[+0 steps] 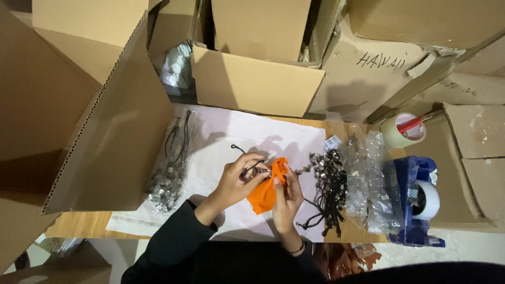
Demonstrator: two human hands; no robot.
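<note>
Over the white paper sheet (221, 142), mid-desk: left hand (236, 181) pinches a black-corded metal trinket (258, 169) at the mouth of the small orange cloth pouch (266, 189), right hand (286, 197) grips that mouth. Pouch looks soft, light, floppy; best held at the rim

Two bare hands: left hand (231, 184) emerging from a long dark sleeve (173, 242); right hand (286, 197) with a thin dark wristband (295, 249).
</note>
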